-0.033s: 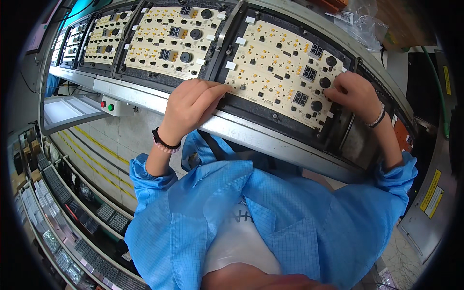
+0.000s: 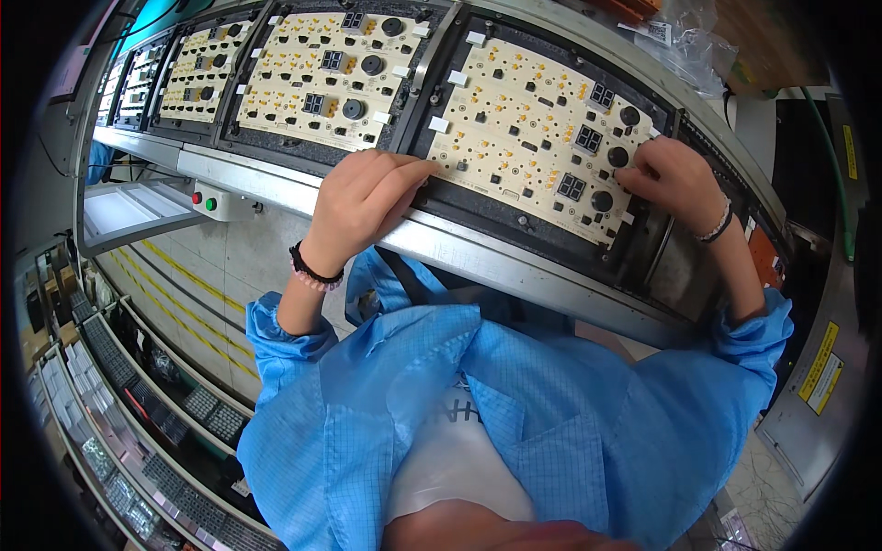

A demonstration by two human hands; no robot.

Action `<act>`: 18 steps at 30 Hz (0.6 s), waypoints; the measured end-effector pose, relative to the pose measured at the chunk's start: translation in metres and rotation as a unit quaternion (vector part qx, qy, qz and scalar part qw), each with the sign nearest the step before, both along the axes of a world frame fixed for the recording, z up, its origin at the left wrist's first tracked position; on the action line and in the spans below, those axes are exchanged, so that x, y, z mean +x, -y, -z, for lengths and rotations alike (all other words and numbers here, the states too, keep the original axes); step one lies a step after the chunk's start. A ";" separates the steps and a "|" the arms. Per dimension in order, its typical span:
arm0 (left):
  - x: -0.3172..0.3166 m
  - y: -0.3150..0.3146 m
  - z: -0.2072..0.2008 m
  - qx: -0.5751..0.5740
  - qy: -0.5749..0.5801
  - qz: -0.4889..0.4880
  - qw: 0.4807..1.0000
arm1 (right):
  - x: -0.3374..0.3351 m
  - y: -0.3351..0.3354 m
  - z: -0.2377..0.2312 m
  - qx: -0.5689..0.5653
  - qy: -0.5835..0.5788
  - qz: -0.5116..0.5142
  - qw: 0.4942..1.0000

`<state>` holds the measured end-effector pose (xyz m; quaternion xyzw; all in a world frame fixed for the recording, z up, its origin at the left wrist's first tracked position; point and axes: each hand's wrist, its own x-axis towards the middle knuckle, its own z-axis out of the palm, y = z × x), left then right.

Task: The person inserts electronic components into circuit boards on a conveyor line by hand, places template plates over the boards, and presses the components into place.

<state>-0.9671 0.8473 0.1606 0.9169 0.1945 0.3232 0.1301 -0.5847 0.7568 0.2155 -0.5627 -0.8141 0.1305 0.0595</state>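
A cream circuit board [image 2: 514,170] lies in a black carrier [image 2: 478,204] on the line in front of me. It bears several yellow and black parts, digit displays [image 2: 588,140] and round black buzzers [image 2: 602,201]. My left hand [image 2: 363,197] rests over the carrier's near left side, fingers together and closed at the board's lower left corner. At the right edge, beside the buzzers, my right hand [image 2: 675,184] is curled with thumb and forefinger pinched on the board's rim. The undersides of both hands' fingers are hidden.
More populated boards [image 2: 317,78] sit in carriers further left. A metal rail [image 2: 303,195] runs along the near edge, with a red and green button box [image 2: 210,200] below it. Racks of parts [image 2: 156,432] stand at lower left. Clear plastic bags [image 2: 684,46] lie behind, at right.
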 end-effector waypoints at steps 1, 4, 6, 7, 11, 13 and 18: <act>0.000 -0.001 -0.001 -0.004 -0.001 0.004 1.000 | 0.000 0.001 0.002 0.004 -0.005 0.001 1.000; -0.002 -0.003 -0.001 -0.002 -0.007 0.012 1.000 | -0.007 0.001 0.000 -0.024 -0.019 0.042 0.999; -0.002 -0.006 -0.001 0.003 -0.011 0.014 1.000 | -0.008 0.001 -0.007 -0.055 -0.026 0.081 0.995; -0.002 -0.008 -0.001 0.006 -0.021 0.013 1.000 | -0.004 0.002 -0.012 -0.018 -0.014 0.009 1.000; 0.012 -0.026 -0.016 0.026 -0.053 -0.001 0.998 | 0.010 0.017 -0.004 0.113 -0.092 0.070 0.987; 0.026 -0.037 -0.022 0.022 -0.071 -0.016 0.997 | 0.009 0.025 -0.016 -0.008 -0.036 0.185 0.982; 0.065 -0.082 -0.003 0.109 -0.108 -0.033 0.988 | 0.019 0.035 -0.001 0.000 0.093 0.166 0.982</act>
